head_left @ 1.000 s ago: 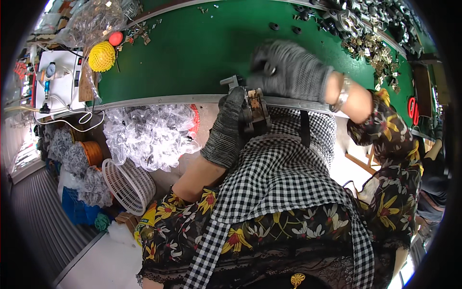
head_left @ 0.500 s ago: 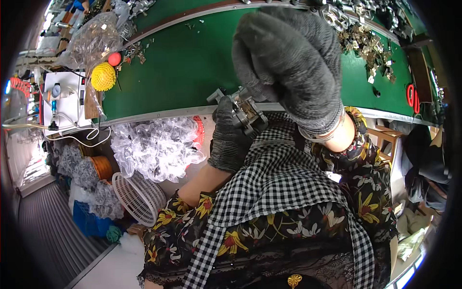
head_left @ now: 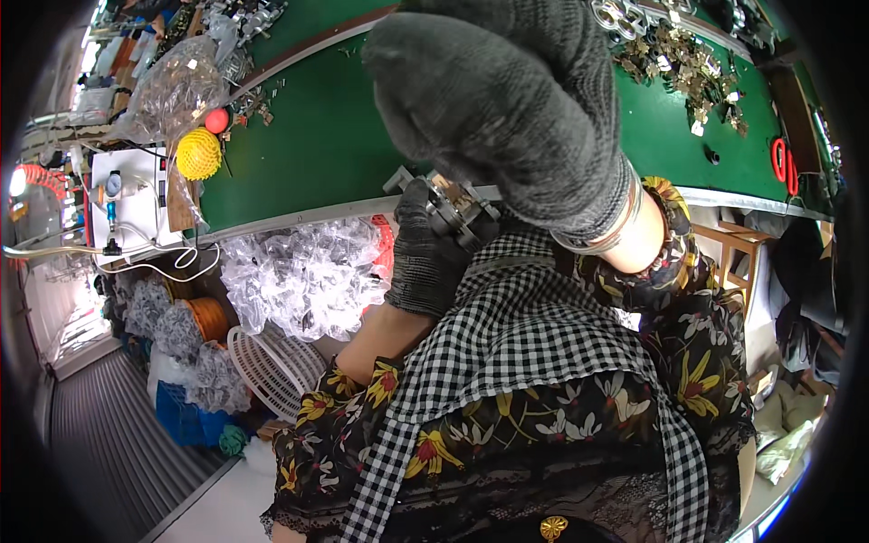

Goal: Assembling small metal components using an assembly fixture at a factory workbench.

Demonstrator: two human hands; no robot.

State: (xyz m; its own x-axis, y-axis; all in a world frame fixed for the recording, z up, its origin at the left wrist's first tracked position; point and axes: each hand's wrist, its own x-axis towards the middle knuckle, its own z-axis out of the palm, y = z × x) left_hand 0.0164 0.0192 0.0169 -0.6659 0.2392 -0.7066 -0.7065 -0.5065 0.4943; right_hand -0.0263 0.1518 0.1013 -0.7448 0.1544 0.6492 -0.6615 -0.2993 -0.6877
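Note:
A dark grey knitted glove covers my left hand (head_left: 420,258), whose fingers are wrapped round a silvery metal fitting (head_left: 460,215) at the bench's front edge, just above my checked apron. Raised close to the camera, my gloved right hand (head_left: 498,100) bulks large over the bench. Its fingers are curled in; whatever they hold, if anything, is hidden behind the glove. The right hand is above and beyond the fitting and covers part of the bench behind it.
The green bench (head_left: 299,154) carries a heap of small brassy metal pieces (head_left: 679,72) and red-handled scissors (head_left: 784,166) at the right. A yellow knobbly ball (head_left: 198,154) and a red ball (head_left: 216,120) lie left. Below are clear plastic bags (head_left: 303,276) and a white basket (head_left: 276,366).
My right hand has moved leftward and a little up, nearer the camera, covering more of the bench. My left hand still grips the metal fitting, almost in place.

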